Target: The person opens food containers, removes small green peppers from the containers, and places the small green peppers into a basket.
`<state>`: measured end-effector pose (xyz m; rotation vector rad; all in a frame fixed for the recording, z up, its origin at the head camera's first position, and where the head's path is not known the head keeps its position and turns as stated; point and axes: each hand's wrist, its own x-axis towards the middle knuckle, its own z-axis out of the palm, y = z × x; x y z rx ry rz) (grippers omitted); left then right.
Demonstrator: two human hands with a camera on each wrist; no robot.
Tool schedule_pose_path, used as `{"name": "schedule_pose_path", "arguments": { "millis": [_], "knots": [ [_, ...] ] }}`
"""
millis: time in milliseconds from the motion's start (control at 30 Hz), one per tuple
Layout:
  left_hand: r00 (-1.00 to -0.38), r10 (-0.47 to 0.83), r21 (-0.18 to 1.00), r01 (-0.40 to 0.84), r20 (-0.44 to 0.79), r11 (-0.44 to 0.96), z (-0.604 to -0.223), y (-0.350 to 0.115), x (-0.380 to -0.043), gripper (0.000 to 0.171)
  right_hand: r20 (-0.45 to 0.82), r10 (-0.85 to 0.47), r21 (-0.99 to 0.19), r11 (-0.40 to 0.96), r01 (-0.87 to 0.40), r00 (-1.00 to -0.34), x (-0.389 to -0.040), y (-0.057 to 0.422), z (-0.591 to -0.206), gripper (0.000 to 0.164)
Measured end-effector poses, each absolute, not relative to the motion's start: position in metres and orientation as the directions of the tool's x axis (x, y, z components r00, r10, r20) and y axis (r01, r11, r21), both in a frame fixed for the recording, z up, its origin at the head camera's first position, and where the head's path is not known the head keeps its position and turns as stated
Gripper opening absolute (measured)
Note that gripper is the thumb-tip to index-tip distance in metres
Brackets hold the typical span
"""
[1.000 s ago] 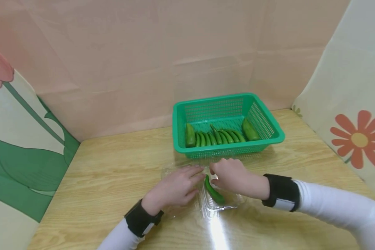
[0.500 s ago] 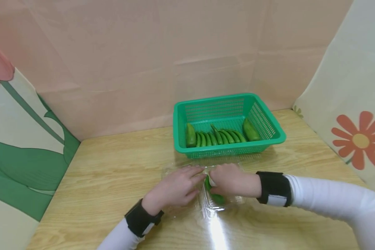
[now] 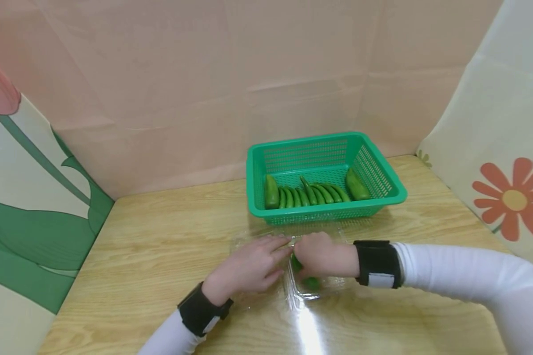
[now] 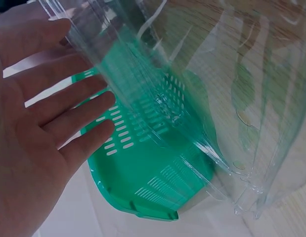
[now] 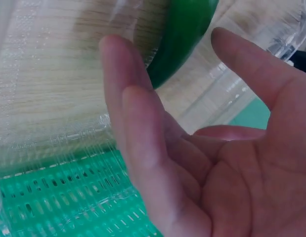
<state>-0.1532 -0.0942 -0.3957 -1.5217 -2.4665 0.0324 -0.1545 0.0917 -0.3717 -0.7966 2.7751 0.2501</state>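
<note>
A clear plastic clamshell box lies opened out on the table, one half under each hand. In its right half lies a curved green chili pepper, mostly covered by my right hand in the head view. From the right wrist, the fingers and the thumb stand on either side of the pepper, with the fingers right at its edge and a small gap before the thumb. My left hand rests over the left half, fingers nearly straight at the clear plastic edge.
Just behind the box stands a green plastic basket. Several green peppers lie in a row inside it, between two thicker green vegetables. A pink cloth backdrop rises behind the wooden table.
My right hand has moved left and slightly down, over the pepper in the box, hiding more of it. The left hand has stayed in place.
</note>
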Motion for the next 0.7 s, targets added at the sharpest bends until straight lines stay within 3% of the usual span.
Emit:
{"name": "schedule_pose_path", "arguments": {
  "millis": [200, 433, 700],
  "knots": [
    [-0.45, 0.878, -0.122, 0.874, 0.162, 0.47, -0.394, -0.0938, -0.1514, 0.054, -0.287, -0.477, 0.152, 0.834, -0.531, -0.831, -0.1535, 0.088, -0.3743, 0.046],
    [-0.459, 0.876, -0.125, 0.87, 0.15, 0.478, -0.3923, -0.0934, -0.1504, 0.055, -0.269, -0.481, 0.163, 0.831, -0.532, -0.834, -0.1513, 0.0884, -0.3731, 0.016],
    [-0.456, 0.875, -0.124, 0.87, 0.161, 0.476, -0.3935, -0.0939, -0.1504, 0.057, -0.293, -0.483, 0.155, 0.828, -0.539, -0.825, -0.1543, 0.0927, -0.3782, 0.04]
  ]
}}
